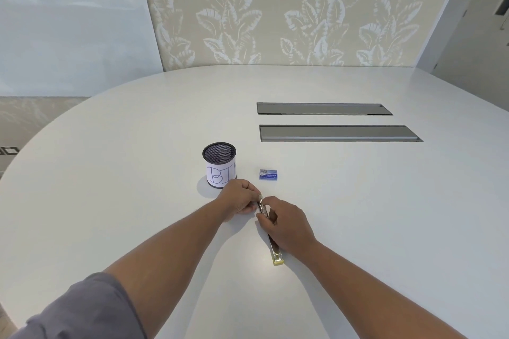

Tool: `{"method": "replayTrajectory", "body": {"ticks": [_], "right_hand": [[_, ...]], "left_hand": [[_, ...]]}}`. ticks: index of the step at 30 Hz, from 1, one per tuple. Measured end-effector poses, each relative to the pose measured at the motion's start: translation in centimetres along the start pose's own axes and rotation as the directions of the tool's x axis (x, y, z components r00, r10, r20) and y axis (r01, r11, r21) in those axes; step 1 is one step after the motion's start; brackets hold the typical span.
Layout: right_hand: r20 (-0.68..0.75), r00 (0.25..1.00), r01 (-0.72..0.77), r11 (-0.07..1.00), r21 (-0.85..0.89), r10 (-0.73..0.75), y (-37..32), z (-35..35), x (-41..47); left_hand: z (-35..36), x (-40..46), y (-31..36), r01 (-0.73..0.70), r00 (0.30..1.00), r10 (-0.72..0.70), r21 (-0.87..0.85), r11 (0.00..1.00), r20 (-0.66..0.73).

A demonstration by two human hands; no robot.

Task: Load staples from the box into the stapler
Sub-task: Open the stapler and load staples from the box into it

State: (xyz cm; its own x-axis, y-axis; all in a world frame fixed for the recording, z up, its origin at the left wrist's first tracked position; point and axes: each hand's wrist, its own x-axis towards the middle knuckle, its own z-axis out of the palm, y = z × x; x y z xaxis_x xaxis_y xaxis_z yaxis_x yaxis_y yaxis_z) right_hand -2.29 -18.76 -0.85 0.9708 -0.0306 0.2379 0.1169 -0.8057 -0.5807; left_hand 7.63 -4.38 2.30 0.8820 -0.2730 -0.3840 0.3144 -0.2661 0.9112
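A long, slim metal stapler with a pale yellow end point(275, 252) lies on the broad white oval table point(110, 173), near the person's edge and a little right of centre; its yellow end points toward the person, and its far end runs up and slightly left between the two hands. The right hand point(289, 224) lies over the middle of the stapler with its fingers curled down round the body, gripping it; the thumb side reaches toward the far tip. The left hand point(239, 197) meets that far tip from the left, its fingers curled and its thumb and fingertips pinching a small silvery metal part at the stapler's end; whether that part is a strip of staples or a piece of the stapler itself cannot be told, as it is too small. The two hands are just beside each other, nearly touching at the tip.

The small blue rectangular staple box point(268, 174) rests flat on the table beyond the hands, apart from them and untouched; whether it is open cannot be told. To its left stands a black wire-mesh cylindrical cup wrapped in a white paper label with blue handwritten letters point(219, 164), upright, just beyond the left hand, whose knuckles hide the label's lower right corner. Further back and to the right, two long grey rectangular panels point(325, 109) sit flush in the tabletop, one behind the other; a wall with a pale leaf pattern point(275, 8) rises beyond the table; a grey sleeve point(82, 311) covers the left upper arm.
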Motion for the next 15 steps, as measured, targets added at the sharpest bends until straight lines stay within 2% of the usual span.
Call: {"method": "replayTrajectory", "body": {"ticks": [15], "right_hand": [[0.028,1.000,0.002,0.979,0.203,-0.008,0.22,-0.38,0.09]], "left_hand": [[0.22,-0.40,0.20,-0.001,1.000,0.001,0.014,1.000,-0.014]]}}
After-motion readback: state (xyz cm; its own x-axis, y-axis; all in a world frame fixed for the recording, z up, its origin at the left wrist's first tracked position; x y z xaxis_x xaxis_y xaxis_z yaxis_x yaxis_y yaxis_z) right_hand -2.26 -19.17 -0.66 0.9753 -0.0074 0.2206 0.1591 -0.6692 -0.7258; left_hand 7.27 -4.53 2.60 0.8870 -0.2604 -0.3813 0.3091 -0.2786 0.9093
